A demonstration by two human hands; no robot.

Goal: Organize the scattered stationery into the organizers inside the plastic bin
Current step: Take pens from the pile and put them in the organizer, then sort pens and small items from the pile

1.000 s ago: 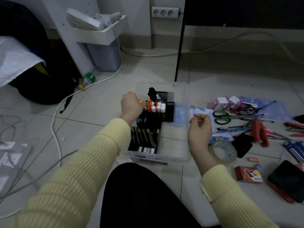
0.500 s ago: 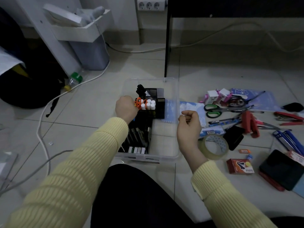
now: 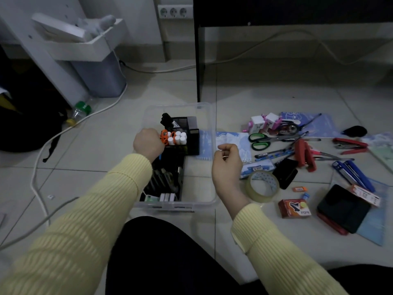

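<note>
Left grip (image 3: pixel 148 142) fisted, knuckles up, over the left half of the bin (image 3: pixel 209 189), right beside the black organizer (image 3: pixel 192 143); fingers hidden, cannot tell if they hold anything. Right grip (image 3: pixel 228 165) curled, thumb against forefinger, above the bin's right rim; cannot tell if anything is pinched. Tape (image 3: pixel 251 188), scissors (image 3: pixel 260 141) and stapler (image 3: pixel 305 155) lie loose on the floor (image 3: pixel 255 96), right of that grip.

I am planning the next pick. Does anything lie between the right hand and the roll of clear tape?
Nothing visible does. The right hand hovers just beside the tape roll, which lies flat on the floor. The blue packet lies behind it, not between.
</note>
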